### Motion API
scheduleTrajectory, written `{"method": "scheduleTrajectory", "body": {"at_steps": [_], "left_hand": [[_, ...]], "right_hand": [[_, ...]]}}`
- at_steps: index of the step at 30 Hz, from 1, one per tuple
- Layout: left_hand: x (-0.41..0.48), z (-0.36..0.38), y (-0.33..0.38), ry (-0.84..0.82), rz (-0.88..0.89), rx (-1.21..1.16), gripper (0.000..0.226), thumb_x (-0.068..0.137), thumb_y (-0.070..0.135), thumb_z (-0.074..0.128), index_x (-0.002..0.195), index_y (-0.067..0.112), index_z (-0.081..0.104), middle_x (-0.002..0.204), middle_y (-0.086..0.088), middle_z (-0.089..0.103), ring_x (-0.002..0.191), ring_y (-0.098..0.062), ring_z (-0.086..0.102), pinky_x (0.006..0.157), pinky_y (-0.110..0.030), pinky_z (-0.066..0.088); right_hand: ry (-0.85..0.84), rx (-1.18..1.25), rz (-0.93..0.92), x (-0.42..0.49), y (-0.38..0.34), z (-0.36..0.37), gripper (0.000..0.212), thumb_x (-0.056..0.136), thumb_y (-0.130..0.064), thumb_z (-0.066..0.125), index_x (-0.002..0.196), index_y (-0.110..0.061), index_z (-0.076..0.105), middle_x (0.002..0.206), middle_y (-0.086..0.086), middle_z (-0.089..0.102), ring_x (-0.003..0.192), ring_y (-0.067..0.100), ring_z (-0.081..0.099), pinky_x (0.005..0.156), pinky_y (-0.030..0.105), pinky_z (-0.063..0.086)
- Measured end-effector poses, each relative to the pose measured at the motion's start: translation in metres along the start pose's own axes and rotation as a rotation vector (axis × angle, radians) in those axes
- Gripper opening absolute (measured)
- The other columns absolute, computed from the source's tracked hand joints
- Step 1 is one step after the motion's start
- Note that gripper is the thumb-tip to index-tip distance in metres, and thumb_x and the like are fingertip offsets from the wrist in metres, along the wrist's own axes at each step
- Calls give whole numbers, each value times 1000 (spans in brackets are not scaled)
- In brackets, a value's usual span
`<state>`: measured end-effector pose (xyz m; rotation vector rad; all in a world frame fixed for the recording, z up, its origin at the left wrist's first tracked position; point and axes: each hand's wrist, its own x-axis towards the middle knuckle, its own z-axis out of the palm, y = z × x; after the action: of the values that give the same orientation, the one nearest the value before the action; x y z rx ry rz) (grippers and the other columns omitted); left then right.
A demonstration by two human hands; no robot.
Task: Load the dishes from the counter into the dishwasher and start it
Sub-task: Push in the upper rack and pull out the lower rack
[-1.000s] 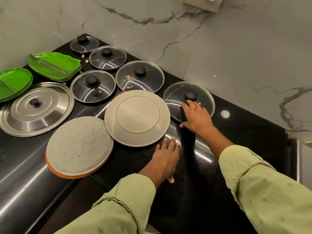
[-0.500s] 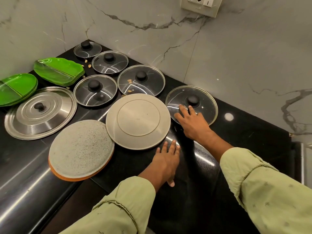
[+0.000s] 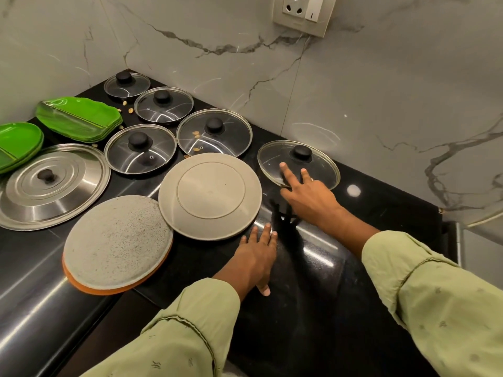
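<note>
**A:** Hands?

**B:** R hand [image 3: 307,200] is centre-right of frame, fingers straight & laid on the glass lid [image 3: 324,175], just short of its knob. Thumb's hidden, so no grip I can see. L hand [image 3: 257,254] is lower centre, flat on the black counter [image 3: 381,213], holding nothing, tips just beside the grey plate [image 3: 209,191].

**A:** Everything else?

**B:** All on the counter. Grey plate is upside down mid-frame, its edge meeting the speckled plate [image 3: 117,240] at lower left. Steel lid [image 3: 51,186] is far left, four more glass lids [image 3: 140,149] upper centre, green plates [image 3: 79,118] upper left.

**A:** Progress?

**B:** Very start, imo. Nothing's off the counter, and the dishwasher isn't in view, so loading & starting are both left. Glass lid prob goes first.
</note>
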<state>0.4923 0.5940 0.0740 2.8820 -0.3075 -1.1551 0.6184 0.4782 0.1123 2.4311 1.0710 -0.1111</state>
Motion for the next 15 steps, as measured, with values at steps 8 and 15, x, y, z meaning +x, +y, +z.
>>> {"method": "scheduleTrajectory", "body": {"at_steps": [8,15], "left_hand": [[-2,1,-2,34,16,-23,135,75,42,84,155,8,-19,161,-15,-27,149,-40,-16,122,-54,6],[-2,0,-5,38,23,-59,133,75,40,85,156,11,-17,161,-12,-26,149,-38,-18,122,-53,5]], "right_hand": [[71,40,144,-5,17,-18,47,99,-5,48,138,-16,23,157,32,10,130,53,42,82,49,58],[375,319,426,-17,24,-28,65,89,2,53,142,-16,20,98,21,63,66,37,62,52,41,48]]}}
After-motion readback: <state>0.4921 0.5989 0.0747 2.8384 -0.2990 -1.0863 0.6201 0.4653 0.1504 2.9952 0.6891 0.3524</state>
